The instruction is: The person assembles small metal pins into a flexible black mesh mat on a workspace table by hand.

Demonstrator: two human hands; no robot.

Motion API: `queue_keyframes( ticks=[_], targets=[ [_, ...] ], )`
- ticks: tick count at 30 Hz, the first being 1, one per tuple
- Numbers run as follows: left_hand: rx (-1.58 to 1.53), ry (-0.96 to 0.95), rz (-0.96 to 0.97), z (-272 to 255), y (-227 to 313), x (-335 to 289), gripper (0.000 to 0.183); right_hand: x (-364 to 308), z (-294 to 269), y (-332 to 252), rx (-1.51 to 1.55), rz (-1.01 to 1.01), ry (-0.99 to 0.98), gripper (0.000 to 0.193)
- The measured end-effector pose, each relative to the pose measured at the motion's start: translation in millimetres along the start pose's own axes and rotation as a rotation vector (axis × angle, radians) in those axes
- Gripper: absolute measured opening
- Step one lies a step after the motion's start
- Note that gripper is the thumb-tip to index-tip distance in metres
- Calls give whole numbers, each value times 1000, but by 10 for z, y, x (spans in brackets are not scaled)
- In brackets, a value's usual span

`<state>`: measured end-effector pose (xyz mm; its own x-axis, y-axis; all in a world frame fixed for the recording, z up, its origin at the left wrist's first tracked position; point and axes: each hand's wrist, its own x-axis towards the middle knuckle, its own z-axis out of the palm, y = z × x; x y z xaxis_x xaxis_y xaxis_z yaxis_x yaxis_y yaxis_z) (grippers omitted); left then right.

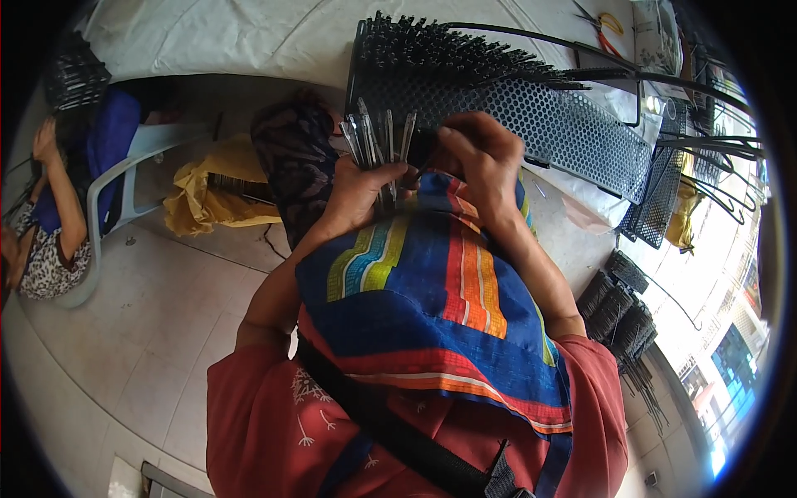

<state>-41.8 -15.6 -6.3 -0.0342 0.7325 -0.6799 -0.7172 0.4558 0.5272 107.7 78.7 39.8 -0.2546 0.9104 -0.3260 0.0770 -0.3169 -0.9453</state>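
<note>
My left hand (357,189) is closed round a bunch of thin, flat, silvery metal strips (367,141), whose upper ends fan out above the fingers. Close beside it, my right hand (483,153) has its fingers curled in a pinch. A small dark thing (425,146) shows between the two hands, too shadowed to name. Both hands are over my lap, above a blue apron (390,315) with red, orange and green stripes. Just beyond them stands a black perforated metal tray (564,137), with many black, bristle-like pieces (457,54) heaped at its far left.
At the left a person (62,224) sits by a grey plastic chair (112,191). A yellow sack (199,195) with dark pieces lies on the floor. Orange-handled scissors (610,29) rest at the far right. Black bent rods (706,149) and dark bundles (618,311) stand at the right.
</note>
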Motion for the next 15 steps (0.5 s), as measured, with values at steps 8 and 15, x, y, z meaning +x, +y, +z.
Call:
queue_keyframes(
  ticks=[8, 15],
  targets=[
    [-187, -94, -83, -45, 76, 53, 20, -209, -45, -55, -779, -913, -459, 32],
    [-184, -22, -147, 8, 100, 80, 24, -147, -84, 192, -369, -483, -317, 17]
  ],
)
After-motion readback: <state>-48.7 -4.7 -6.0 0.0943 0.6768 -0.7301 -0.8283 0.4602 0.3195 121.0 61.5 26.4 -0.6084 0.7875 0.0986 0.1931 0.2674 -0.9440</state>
